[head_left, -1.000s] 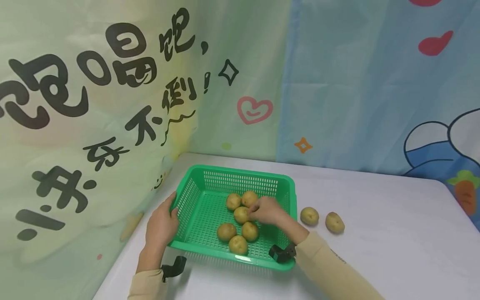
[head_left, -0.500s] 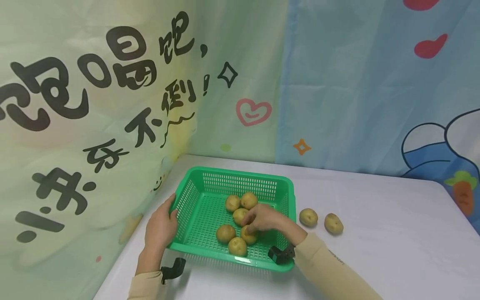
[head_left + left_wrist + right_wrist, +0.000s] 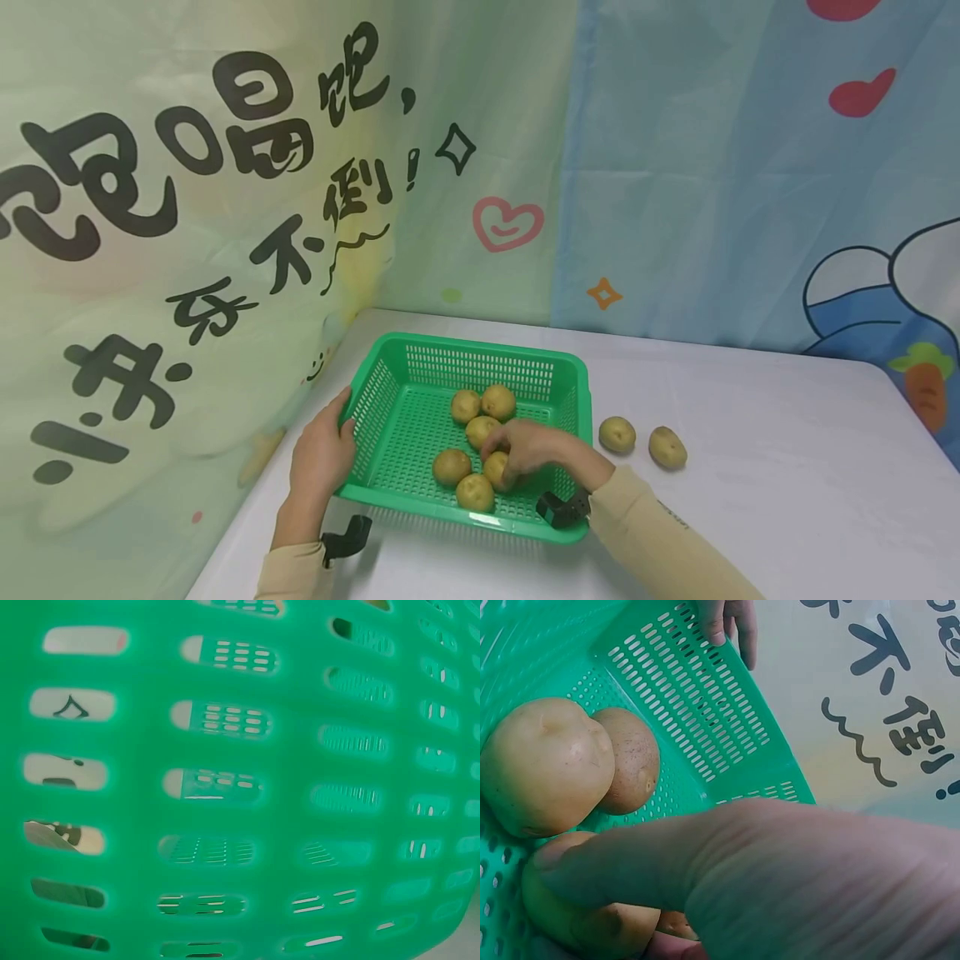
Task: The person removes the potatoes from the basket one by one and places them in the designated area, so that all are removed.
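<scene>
Rnd., smooth, yel.-brn. potato (image 3: 496,473)

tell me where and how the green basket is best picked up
Probably by the rim at both short ends of the green basket, coming from outside left and right: the rim there is solid above the slotted walls, and the potatoes lie between. Mind the loose potato just outside the right end.

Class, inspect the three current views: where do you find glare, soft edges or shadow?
Head view: even light, with glare on the near rim of the green basket; left wrist view: its wall fills most of the frame, slot edges hazy; right wrist view: the right hand looms large, the potato beneath it partly shaded.
</scene>
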The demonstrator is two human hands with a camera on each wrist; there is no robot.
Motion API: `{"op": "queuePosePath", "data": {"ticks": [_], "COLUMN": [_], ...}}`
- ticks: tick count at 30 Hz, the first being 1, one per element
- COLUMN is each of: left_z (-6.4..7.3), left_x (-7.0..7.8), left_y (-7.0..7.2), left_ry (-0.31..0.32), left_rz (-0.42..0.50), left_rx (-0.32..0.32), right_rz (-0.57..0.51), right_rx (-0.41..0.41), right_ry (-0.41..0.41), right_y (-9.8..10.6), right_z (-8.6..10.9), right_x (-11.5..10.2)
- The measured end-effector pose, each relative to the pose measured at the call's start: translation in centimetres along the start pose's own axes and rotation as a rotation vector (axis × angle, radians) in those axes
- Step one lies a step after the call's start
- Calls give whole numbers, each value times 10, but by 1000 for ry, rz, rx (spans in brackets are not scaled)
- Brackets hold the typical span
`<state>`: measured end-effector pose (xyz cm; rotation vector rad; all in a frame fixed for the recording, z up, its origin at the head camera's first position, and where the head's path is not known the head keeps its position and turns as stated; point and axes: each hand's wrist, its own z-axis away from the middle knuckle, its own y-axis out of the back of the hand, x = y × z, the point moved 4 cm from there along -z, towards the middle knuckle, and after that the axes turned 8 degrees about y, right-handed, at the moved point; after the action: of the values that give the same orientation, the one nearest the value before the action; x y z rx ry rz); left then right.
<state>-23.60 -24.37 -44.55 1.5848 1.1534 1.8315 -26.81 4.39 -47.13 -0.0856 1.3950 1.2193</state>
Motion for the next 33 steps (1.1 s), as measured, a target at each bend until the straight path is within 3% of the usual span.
{"op": "queuePosePath", "data": {"ticks": [9, 21, 33], "left_z": [1, 0, 1], "left_x": [-1, -1, 0], "left_y": [1, -1, 0], "left_ry": [-6, -18, -9], "left_rz": [-1, 3, -15], "left_rx": [-3, 6, -5], "right_rz": [-38, -257, -336], "right_rx": [15, 146, 303], "right_ry": [-1, 49, 188], "right_y": [-1, 9, 20], "right_z": [0, -1, 9], "right_x": [0, 2, -7]}}
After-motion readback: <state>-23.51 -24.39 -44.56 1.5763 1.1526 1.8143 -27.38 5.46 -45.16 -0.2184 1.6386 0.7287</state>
